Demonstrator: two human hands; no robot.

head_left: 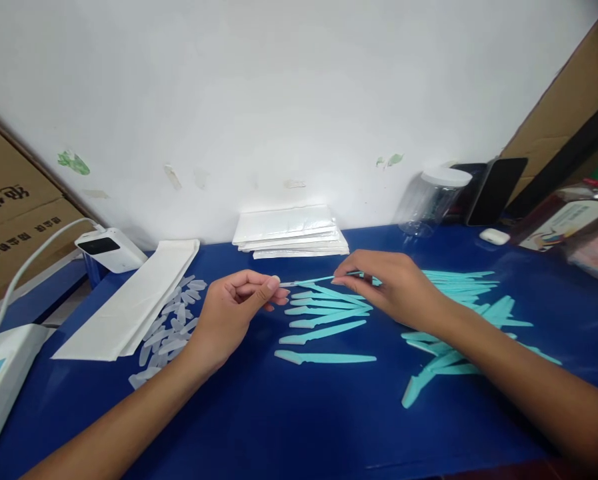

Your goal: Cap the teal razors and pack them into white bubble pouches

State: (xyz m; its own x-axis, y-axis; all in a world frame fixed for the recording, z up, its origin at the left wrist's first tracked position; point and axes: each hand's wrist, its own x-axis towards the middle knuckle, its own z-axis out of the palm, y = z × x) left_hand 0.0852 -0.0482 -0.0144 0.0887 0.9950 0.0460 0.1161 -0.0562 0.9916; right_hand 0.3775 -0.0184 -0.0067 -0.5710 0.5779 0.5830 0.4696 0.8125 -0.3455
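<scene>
My left hand (239,303) and my right hand (386,287) hold one teal razor stick (311,281) between them, just above the blue table (299,413). The left fingers pinch its clear-capped tip; the right fingers pinch its teal handle. Below it, several capped teal sticks (323,313) lie in a neat row. A loose heap of teal sticks (459,320) lies under and beyond my right forearm. Several clear plastic caps (169,327) are scattered left of my left hand.
A long white paper sleeve (133,300) lies left of the caps. White packets (291,233) are stacked against the wall. A white power bank (111,248), a clear jar (431,200), a dark phone (496,190) and cardboard boxes (13,213) ring the table.
</scene>
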